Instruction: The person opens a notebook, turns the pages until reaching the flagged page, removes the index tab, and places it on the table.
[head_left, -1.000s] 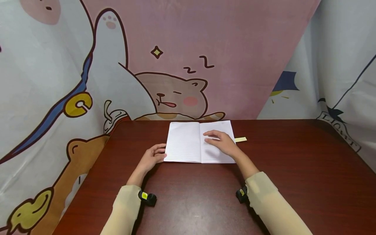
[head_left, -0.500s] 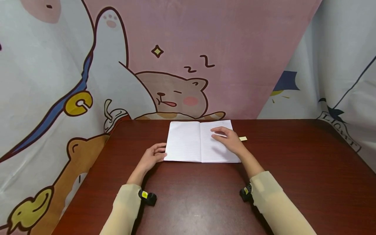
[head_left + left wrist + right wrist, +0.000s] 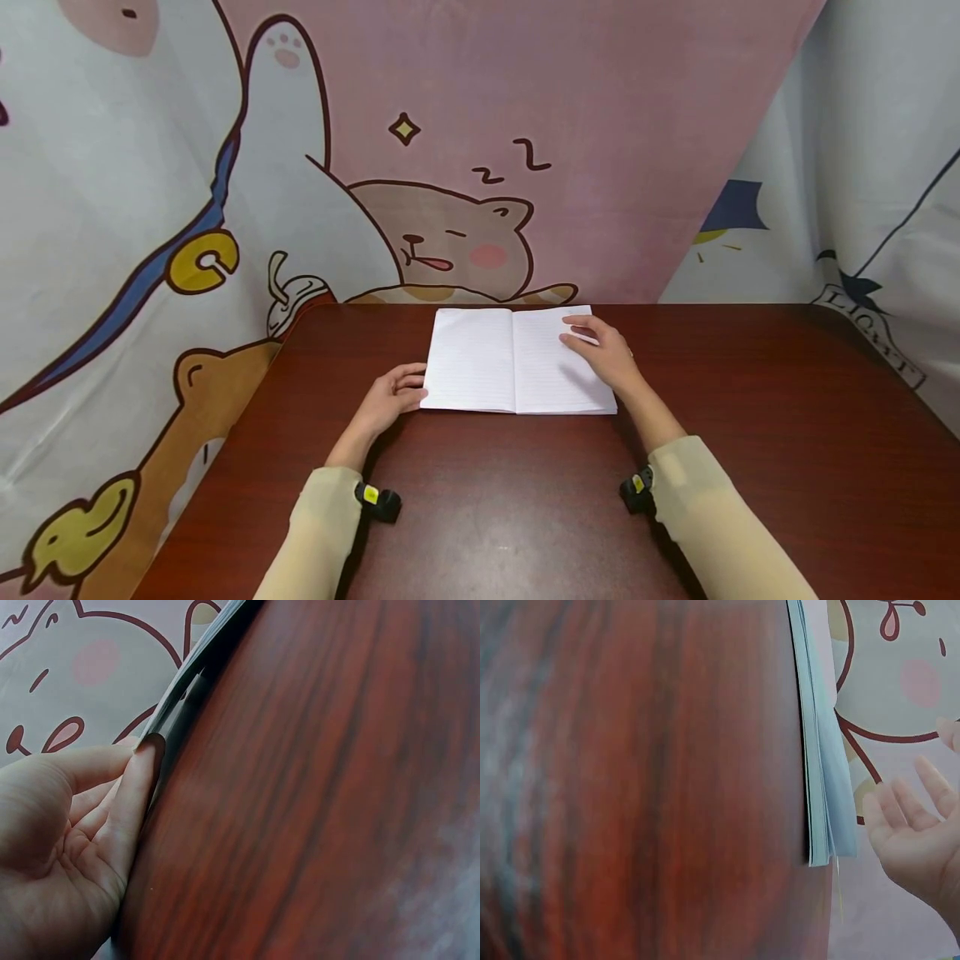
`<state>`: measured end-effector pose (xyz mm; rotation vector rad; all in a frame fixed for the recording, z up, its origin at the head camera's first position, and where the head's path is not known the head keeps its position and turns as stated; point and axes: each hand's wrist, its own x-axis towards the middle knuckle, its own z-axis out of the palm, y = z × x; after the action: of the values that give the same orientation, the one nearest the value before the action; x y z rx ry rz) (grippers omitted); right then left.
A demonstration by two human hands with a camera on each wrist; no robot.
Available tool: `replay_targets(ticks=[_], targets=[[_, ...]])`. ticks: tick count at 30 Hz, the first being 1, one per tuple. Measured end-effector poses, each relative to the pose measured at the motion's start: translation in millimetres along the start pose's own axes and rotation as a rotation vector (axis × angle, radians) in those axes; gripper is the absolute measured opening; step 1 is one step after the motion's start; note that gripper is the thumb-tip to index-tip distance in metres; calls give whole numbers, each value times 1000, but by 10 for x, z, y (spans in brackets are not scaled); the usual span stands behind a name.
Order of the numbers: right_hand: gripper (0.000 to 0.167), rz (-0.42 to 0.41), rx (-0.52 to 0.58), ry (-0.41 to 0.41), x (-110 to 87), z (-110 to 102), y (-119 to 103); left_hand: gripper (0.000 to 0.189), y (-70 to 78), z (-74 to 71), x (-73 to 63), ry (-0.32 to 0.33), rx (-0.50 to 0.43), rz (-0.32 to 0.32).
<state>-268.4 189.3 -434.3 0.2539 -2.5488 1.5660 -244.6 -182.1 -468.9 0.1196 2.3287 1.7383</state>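
An open notebook (image 3: 471,362) with ruled white pages lies spread near the table's far edge. My left hand (image 3: 390,396) is at its left side. In the left wrist view, thumb and finger of the left hand (image 3: 75,825) pinch the notebook's edge (image 3: 184,679), the thumb above and a finger beneath. Over the right page hovers my right hand (image 3: 606,352), fingers loosely bent and holding nothing. The right wrist view shows that hand (image 3: 922,832) raised above the page edges (image 3: 817,765), where a thin yellowish strip (image 3: 840,896) sticks out.
The notebook rests on a dark reddish wooden table (image 3: 495,500). Behind it hangs a pink and white cloth (image 3: 637,125) printed with cartoon animals. A small black wrist camera (image 3: 382,505) is strapped at the left sleeve, another wrist camera (image 3: 637,492) at the right.
My right hand has moved rightward across the right page, towards its outer edge, and now covers the yellow strip in the head view. The left hand stays at the notebook's left edge.
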Motion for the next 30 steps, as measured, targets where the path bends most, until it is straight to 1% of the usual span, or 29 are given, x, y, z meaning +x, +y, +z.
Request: replay_targets(ticks=[5, 9, 14, 18, 21, 24, 27, 30], targets=[[47, 43, -4, 30, 20, -44, 68, 50, 1, 1, -1, 0, 0, 5], [53, 81, -27, 26, 33, -90, 114, 50, 14, 8, -7, -3, 4, 9], [62, 133, -69, -3, 64, -154, 183, 49, 16, 7, 0, -1, -4, 3], [71, 217, -111, -41, 69, -196, 237, 50, 17, 10, 4, -3, -5, 4], [71, 261, -145, -83, 64, -219, 264, 50, 16, 11, 3, -2, -4, 2], [67, 249, -202, -114, 64, -230, 280, 50, 8, 5, 5, 2, -4, -3], [62, 220, -254, -122, 71, -229, 300, 50, 8, 3, 2, 2, -7, -3], [60, 214, -276, -124, 75, -226, 319, 50, 4, 3, -1, 2, -7, -4]])
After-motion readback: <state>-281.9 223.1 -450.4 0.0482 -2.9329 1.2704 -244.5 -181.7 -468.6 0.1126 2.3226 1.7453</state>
